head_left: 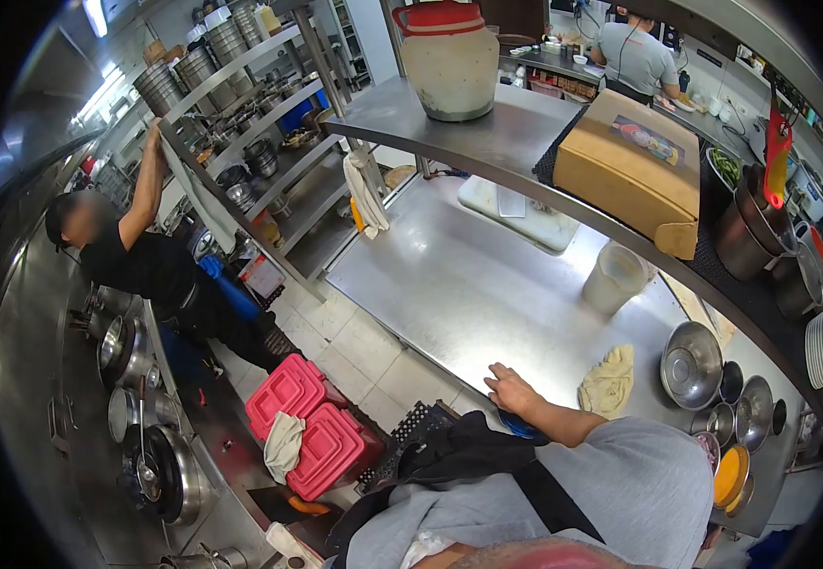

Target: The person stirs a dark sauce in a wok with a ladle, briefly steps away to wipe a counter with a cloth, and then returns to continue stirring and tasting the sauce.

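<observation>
Right hand (511, 389) rests flat on the steel table (449, 284) edge, fingers spread, holding nothing; cloth (609, 379) nearby lies untouched; left hand out of view.

Crumpled cream cloth (609, 379) – lying loose on the steel surface (449, 284), near its front edge – bunched, unfolded, just beside the right hand (511, 389), not touching it
</observation>
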A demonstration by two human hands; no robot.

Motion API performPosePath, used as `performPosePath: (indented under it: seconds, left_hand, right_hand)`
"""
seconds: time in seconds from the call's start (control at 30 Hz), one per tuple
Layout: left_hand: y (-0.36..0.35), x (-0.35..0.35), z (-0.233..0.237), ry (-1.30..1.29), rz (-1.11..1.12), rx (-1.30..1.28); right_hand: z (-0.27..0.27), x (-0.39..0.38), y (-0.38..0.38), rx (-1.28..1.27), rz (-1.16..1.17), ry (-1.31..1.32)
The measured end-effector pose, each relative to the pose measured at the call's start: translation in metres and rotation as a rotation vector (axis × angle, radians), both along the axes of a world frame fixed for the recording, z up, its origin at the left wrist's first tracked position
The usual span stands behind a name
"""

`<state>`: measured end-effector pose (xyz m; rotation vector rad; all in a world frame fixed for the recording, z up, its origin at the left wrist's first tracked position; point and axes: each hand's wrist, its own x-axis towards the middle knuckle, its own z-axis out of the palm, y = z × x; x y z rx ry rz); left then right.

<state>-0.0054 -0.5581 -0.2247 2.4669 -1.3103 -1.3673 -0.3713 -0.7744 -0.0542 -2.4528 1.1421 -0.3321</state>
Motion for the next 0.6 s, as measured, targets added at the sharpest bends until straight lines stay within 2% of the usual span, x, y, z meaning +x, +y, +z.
performPosePath:
  seconds: [0.3, 0.6]
  left_hand:
    - [0.0, 0.007, 0.009, -0.016, 0.011, -0.013]
    - [0.031, 0.026, 0.014, -0.047, 0.031, -0.003]
  right_hand:
    - [0.0, 0.004, -0.002, 0.051, -0.01, 0.048]
    - [-0.003, 0.004, 0.001, 0.007, -0.039, 0.018]
